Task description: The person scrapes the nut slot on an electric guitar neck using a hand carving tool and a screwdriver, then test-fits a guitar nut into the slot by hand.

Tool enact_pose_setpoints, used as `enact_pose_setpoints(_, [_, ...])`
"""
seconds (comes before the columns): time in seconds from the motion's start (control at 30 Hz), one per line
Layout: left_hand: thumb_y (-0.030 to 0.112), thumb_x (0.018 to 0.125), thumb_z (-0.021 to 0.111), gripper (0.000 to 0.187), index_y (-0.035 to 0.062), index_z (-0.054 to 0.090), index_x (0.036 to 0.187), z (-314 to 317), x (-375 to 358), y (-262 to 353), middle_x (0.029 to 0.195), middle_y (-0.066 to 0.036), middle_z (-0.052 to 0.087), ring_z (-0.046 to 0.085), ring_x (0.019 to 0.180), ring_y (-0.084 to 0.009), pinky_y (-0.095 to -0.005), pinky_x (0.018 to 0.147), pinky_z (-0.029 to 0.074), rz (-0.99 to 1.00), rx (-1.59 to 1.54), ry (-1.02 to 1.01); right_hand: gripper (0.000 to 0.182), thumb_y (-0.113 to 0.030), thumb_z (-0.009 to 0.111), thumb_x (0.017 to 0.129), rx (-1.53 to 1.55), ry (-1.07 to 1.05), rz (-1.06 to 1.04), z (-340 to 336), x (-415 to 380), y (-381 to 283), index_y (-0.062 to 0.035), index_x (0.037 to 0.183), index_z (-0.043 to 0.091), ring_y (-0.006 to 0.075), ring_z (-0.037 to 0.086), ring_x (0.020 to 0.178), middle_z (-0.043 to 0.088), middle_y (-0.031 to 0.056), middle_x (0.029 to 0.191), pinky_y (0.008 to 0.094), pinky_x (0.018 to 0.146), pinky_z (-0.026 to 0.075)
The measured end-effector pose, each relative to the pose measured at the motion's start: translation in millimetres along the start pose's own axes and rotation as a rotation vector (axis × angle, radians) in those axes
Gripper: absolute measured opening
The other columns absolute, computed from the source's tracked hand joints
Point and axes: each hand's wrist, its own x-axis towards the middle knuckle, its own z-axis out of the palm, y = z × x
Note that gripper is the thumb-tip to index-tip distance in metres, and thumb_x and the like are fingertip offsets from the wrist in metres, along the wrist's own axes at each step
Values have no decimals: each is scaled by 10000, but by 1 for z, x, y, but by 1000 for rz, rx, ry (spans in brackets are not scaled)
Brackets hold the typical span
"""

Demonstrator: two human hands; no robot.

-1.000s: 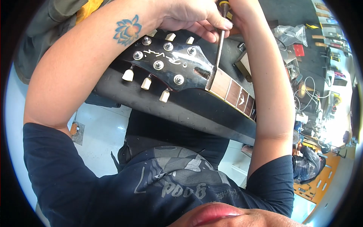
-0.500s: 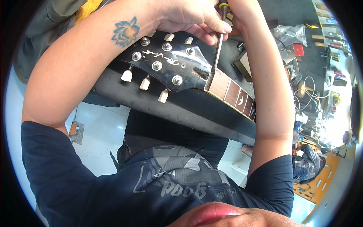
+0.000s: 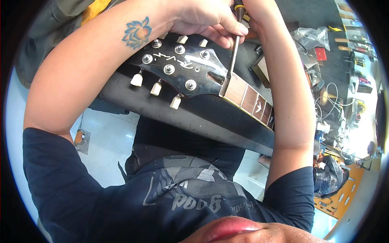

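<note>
A black guitar headstock (image 3: 170, 69) lies face up, with metal posts, cream tuner buttons and light lettering. My left hand (image 3: 210, 22) is closed, its thumb and fingers pinching the shaft of a narrow chisel (image 3: 234, 52) with a black and yellow handle. The blade slants down and its tip touches the bare slot at the headstock end of the fretboard (image 3: 247, 99). Beside the handle is my right hand (image 3: 256, 14), cut off by the top edge, so its fingers are hidden. A small oval cavity shows in the headstock near the blade tip.
The guitar neck rests on a dark padded bench edge (image 3: 194, 121). Right of my right forearm are a clear plastic bag (image 3: 312, 38), a red piece (image 3: 319, 54) and loose cables (image 3: 332, 99). Several tools hang along the far right. Another person (image 3: 330, 178) appears at lower right.
The headstock and left forearm appear shifted very slightly in view. My left hand keeps its pinch on the chisel, and the blade tip stays at the slot.
</note>
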Motion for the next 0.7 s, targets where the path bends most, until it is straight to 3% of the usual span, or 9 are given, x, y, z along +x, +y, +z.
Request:
enact_pose_setpoints(0.27, [53, 1153, 726, 232, -116, 637, 1285, -7, 13, -12, 1073, -174, 784, 788, 881, -215, -314, 781, 694, 39, -22, -36, 759, -96, 850, 952, -12, 24, 9, 2, 5, 2, -4, 1622, 505, 303, 760, 990, 744, 249, 1268, 439, 805, 636])
enact_pose_setpoints(0.7, [76, 1154, 737, 291, -143, 616, 1302, -7, 10, -9, 1102, -183, 785, 800, 903, -215, -300, 782, 699, 28, 17, -65, 738, -94, 835, 929, -77, 42, -10, -2, 5, 5, 29, 1581, 513, 332, 764, 1086, 745, 264, 1284, 448, 913, 637])
